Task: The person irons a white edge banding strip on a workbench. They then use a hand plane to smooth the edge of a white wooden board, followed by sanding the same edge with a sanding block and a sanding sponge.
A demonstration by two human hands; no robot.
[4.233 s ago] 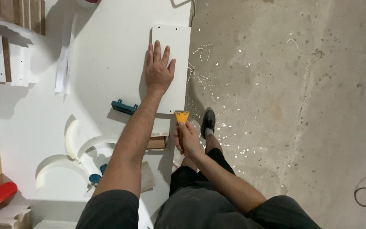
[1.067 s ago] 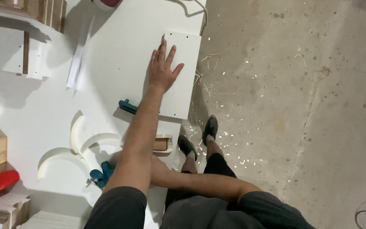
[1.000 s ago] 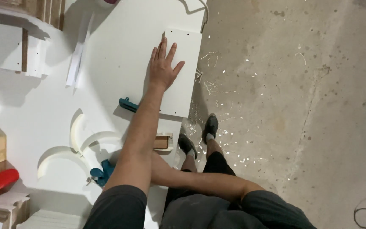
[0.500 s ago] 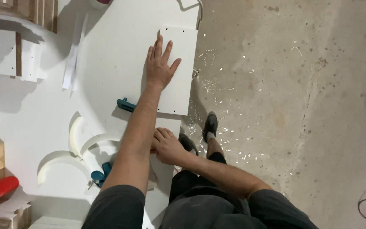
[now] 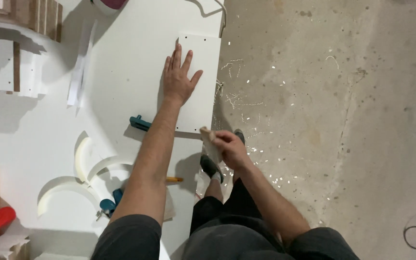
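On bench edge: panel (image 5: 203,82) overhanging, left hand (image 5: 179,79) flat on it, fingers spread. Right hand (image 5: 229,148) pinches small block (image 5: 208,136) at panel's near corner. Risk: unclamped panel may slide under side push.

**One head camera, looking straight down**

A single view comes from a camera worn on the person's head, facing steeply downward from standing height. The white desk (image 5: 121,72) fills the left half of the frame; the bare concrete floor (image 5: 338,120) fills the right. The person's own arms and legs enter from the bottom edge, near the lens. No second view overlaps this one.
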